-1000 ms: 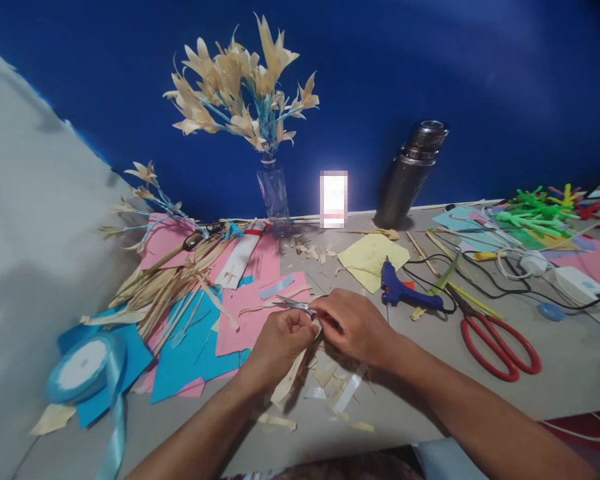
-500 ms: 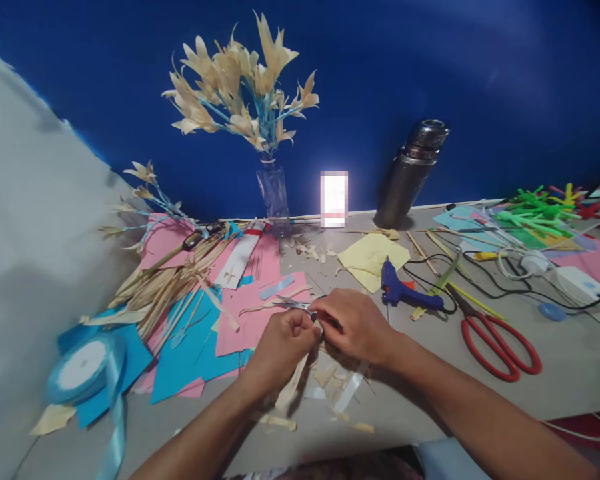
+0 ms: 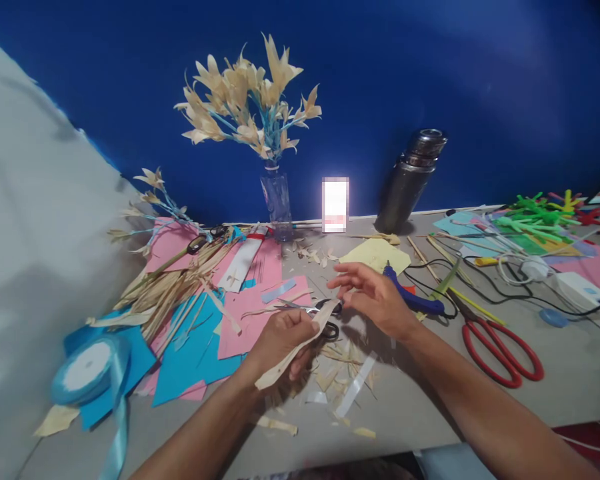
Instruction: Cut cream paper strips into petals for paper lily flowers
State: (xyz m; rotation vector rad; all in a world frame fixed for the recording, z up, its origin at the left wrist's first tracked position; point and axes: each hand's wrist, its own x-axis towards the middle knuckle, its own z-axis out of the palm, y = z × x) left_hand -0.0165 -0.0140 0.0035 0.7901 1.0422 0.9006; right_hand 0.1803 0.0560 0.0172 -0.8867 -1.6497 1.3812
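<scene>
The left hand point(image 3: 285, 340) pinches a long, pale, flat strip of dried husk point(image 3: 296, 355) between thumb and fingers, so that it slants across in front of the small scissors with silver blades and black handles point(image 3: 312, 309). The right hand point(image 3: 375, 300) hovers just right of those scissors, fingers spread and loosely curved — whether its thumb touches the strip's upper end I cannot tell.

On the near side of the small scissors, pale husk scraps point(image 3: 325, 380) litter the grey tabletop point(image 3: 430, 413). To their right, beyond the right hand, lies a dark blue glue gun point(image 3: 410, 299), and farther right a large pair of scissors with red handles point(image 3: 475, 321). A pink paper sheet point(image 3: 240, 333) is just left of them, with a bright blue paper sheet point(image 3: 200, 353) farther left; well to their left sits a spool of pale blue satin ribbon point(image 3: 87, 373). Well beyond them — towards the dark blue wall point(image 3: 360, 87) — stand a clear vase point(image 3: 276, 203) of cream dried-husk flowers point(image 3: 245, 90) and a dark metallic flask point(image 3: 409, 183).
</scene>
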